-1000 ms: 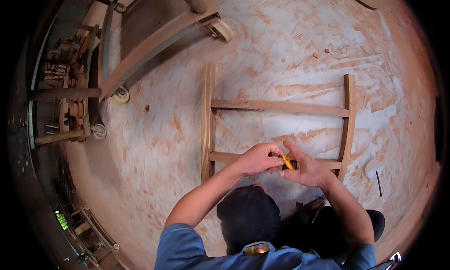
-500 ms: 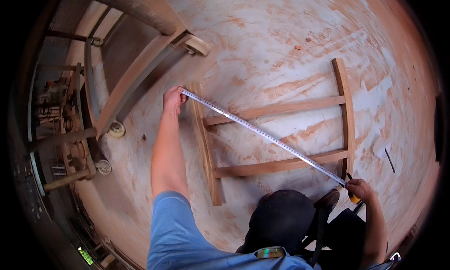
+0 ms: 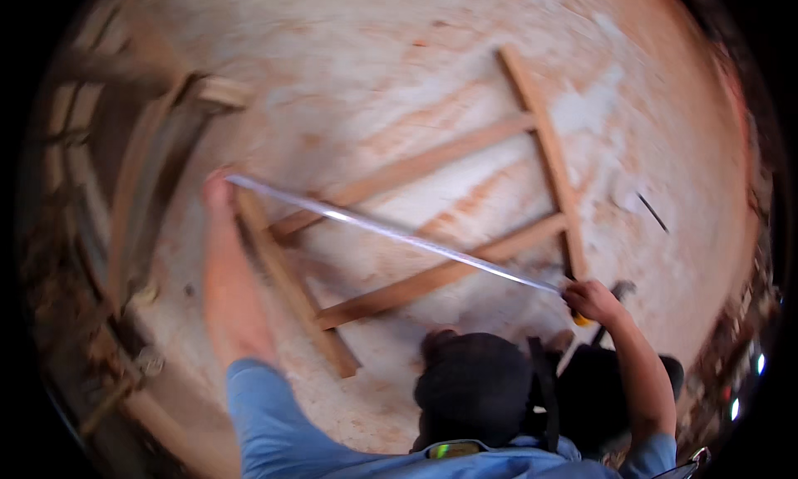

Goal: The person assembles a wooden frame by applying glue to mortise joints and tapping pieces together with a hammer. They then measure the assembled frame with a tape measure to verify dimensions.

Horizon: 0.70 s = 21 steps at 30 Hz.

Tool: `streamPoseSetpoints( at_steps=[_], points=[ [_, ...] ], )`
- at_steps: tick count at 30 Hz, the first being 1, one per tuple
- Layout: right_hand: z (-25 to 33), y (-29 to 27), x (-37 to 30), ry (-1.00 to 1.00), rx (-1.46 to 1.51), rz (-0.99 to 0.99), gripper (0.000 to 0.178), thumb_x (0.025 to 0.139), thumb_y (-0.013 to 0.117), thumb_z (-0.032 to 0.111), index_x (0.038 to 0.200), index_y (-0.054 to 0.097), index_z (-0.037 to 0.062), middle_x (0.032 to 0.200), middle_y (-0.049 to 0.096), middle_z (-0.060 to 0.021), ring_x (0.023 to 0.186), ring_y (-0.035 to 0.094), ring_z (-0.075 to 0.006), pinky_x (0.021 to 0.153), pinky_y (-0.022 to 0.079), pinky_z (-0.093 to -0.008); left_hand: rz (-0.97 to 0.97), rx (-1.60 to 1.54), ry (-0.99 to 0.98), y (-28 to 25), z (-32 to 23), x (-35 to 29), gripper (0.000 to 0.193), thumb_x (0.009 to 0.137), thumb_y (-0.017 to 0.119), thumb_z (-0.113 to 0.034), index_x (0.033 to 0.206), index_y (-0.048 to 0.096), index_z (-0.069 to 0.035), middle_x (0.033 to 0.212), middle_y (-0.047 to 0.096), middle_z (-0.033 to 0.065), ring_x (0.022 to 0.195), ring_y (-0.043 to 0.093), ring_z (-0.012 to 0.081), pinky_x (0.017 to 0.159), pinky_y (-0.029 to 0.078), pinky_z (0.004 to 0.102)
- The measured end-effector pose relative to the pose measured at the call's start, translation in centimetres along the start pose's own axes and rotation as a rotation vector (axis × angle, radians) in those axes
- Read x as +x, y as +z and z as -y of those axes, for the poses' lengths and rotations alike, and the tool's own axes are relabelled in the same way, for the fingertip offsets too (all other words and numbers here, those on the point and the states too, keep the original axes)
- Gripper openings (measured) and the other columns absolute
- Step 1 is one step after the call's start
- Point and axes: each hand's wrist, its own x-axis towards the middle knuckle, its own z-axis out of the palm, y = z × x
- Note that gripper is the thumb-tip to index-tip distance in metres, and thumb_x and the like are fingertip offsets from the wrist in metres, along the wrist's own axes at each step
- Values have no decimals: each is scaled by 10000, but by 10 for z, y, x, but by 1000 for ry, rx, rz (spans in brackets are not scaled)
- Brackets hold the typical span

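Note:
A wooden frame point(image 3: 544, 151) of two uprights joined by two rails lies on the floor. Diagonally over it stretches the pale blade of a tape measure point(image 3: 399, 234). At the far left, my left hand point(image 3: 219, 191) is closed on the blade's end beside the top of the left upright; motion smears its fingers. My right hand point(image 3: 592, 301) grips the tape measure by its case, at the lower end of the right upright. A bit of the yellow case point(image 3: 582, 319) shows below the fingers, which hide the rest.
A larger wooden structure point(image 3: 137, 180) stands at the left, blurred. A thin black stick point(image 3: 653, 213) lies on the floor point(image 3: 349, 80) at the right. Close by my right hand is a dark tool point(image 3: 622, 289), partly hidden. My knees point(image 3: 474, 383) are at the frame's near side.
The view has swung, so the frame now looks tilted and sits further left. Both hands still hold the tape measure stretched across it.

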Motion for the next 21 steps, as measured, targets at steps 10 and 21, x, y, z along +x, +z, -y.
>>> streamPoseSetpoints(
  at_steps=[10, 21],
  points=[
    [-32, 12, 2, 21, 86, -153, 307, 947, 520, 350, 964, 697, 99, 814, 679, -124, 794, 637, -340, 709, 503, -430, -81, 0, -264, -59, 9, 46, 371, 934, 552, -197, 1227, 562, 30, 1190, 595, 138, 1074, 573, 255, 973, 451, 395],
    [-140, 22, -3, 183, 22, -165, 316, 936, 542, 378, 943, 701, 105, 800, 678, -129, 776, 639, -333, 704, 505, -412, -398, 1236, 364, -14, -26, -37, 455, 939, 530, -282, 1253, 562, 45, 1247, 590, 222, 1138, 568, 325, 979, 436, 373]
  ],
)
